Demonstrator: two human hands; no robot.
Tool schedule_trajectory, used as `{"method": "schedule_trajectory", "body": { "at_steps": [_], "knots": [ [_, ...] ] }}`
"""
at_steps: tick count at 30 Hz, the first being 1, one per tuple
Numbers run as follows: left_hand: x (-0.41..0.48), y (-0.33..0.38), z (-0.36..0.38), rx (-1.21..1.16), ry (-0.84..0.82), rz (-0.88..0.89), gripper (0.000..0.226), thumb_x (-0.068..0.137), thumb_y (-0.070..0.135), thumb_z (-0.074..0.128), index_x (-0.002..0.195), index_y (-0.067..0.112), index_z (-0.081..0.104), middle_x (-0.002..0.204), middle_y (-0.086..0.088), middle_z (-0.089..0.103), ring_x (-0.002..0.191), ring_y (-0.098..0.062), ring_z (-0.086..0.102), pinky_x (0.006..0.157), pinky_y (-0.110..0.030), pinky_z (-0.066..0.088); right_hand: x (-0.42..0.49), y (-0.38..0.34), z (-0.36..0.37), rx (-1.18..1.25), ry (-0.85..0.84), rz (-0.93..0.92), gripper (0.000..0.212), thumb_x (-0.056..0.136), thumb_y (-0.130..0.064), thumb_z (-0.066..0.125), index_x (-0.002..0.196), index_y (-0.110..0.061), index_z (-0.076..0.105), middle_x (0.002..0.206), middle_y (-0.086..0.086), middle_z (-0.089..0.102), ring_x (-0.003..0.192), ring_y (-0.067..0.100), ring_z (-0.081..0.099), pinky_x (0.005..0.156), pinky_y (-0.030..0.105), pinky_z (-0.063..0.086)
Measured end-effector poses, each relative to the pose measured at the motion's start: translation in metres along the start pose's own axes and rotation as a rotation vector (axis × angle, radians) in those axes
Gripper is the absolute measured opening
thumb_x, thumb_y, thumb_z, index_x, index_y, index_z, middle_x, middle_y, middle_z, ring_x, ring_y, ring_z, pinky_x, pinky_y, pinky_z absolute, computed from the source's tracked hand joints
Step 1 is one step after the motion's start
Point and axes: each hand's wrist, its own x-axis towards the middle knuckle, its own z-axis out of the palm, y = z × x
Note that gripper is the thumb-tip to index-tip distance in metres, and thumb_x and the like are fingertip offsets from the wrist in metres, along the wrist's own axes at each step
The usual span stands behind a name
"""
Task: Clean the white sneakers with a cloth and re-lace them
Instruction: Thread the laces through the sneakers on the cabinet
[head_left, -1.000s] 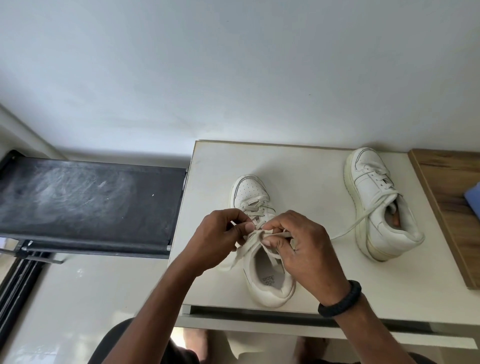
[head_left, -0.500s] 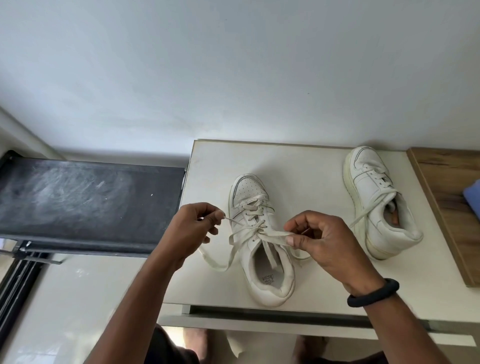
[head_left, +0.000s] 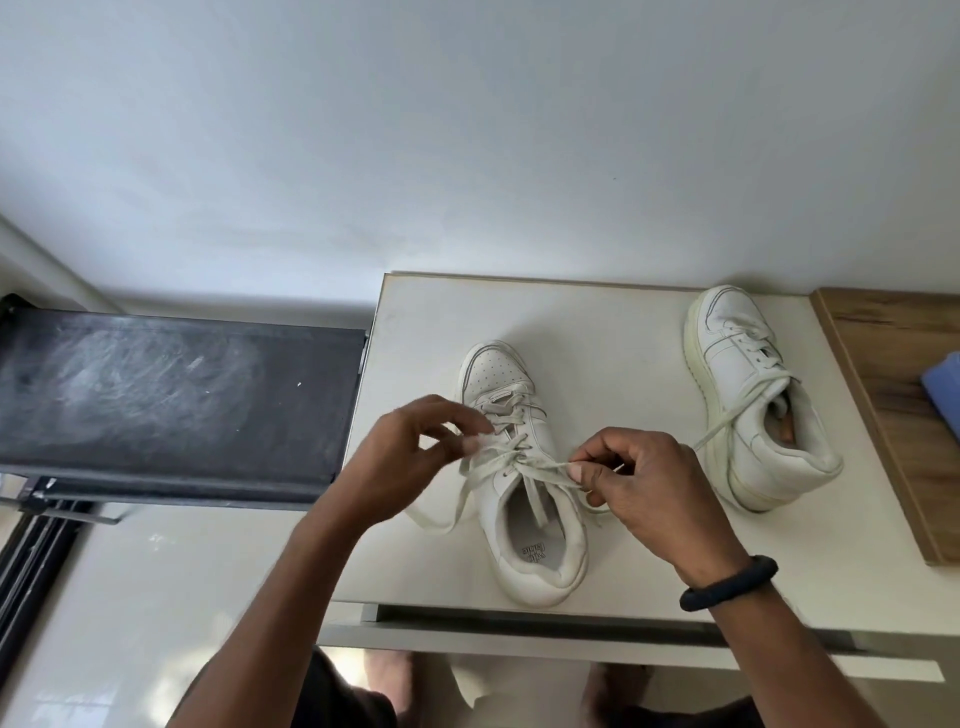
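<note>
While I work the lace (head_left: 511, 457) at the top eyelets of the near sneaker (head_left: 524, 483), my right hand (head_left: 641, 488) is pinched shut on one lace end just right of the tongue, thumb and forefinger tight. My left hand (head_left: 410, 452) sits at the left side of the eyelets, fingers partly curled with tips touching the other strand; blurred, so I cannot tell if it actually grips it. This sneaker stands upright mid-table (head_left: 597, 322), toe pointing away from me, a slack loop of lace lying on the table to its left. Second sneaker (head_left: 748, 395) is well apart at the right, tipped on its side, its lace trailing toward my right hand. A blue cloth (head_left: 943, 400) lies on the wooden surface (head_left: 883, 364) at far right. To do this well, I judge: keep both strands flat, pull evenly outward, hold tension on the right end while the left forms the loop, don't lift the shoe.
</note>
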Motion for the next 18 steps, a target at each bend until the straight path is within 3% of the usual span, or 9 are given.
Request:
{"method": "schedule_trajectory", "body": {
  "at_steps": [4,11,14,18],
  "knots": [
    [0.003,-0.003,0.009,0.072,-0.023,0.047,0.012,0.086,0.011,0.078,0.089,0.023,0.076,0.1,0.011,0.068,0.086,-0.008,0.069,0.076,-0.023,0.055,0.0,-0.002,-0.003,0.073,-0.018,0.007,0.01,0.088,-0.022,0.076,0.081,-0.029,0.076,0.069,-0.01,0.073,0.063,0.0,0.07,0.058,0.011,0.048],
    [0.004,-0.003,0.007,0.221,0.037,0.066,0.014,0.088,0.002,0.072,0.087,0.016,0.073,0.087,0.011,0.07,0.081,0.005,0.063,0.07,-0.009,0.043,0.001,-0.001,0.002,0.024,0.002,0.001,0.014,0.088,-0.022,0.075,0.079,-0.032,0.076,0.068,-0.012,0.072,0.067,0.002,0.069,0.065,0.023,0.054],
    [0.003,-0.002,0.007,0.234,0.011,0.029,0.01,0.092,0.004,0.07,0.09,0.014,0.074,0.081,0.012,0.072,0.072,0.012,0.06,0.068,-0.004,0.041,0.001,0.0,0.004,-0.018,0.007,-0.021,0.011,0.09,-0.023,0.073,0.084,-0.032,0.076,0.071,-0.014,0.072,0.071,0.001,0.068,0.067,0.022,0.055],
    [0.003,-0.009,0.001,0.237,0.068,0.02,0.007,0.094,0.018,0.07,0.095,0.024,0.073,0.091,0.017,0.073,0.086,0.006,0.064,0.071,-0.004,0.043,-0.006,-0.009,0.007,-0.024,0.191,-0.247,0.016,0.089,-0.018,0.074,0.105,-0.023,0.074,0.093,-0.014,0.072,0.084,0.001,0.068,0.076,0.024,0.058]
  ]
}}
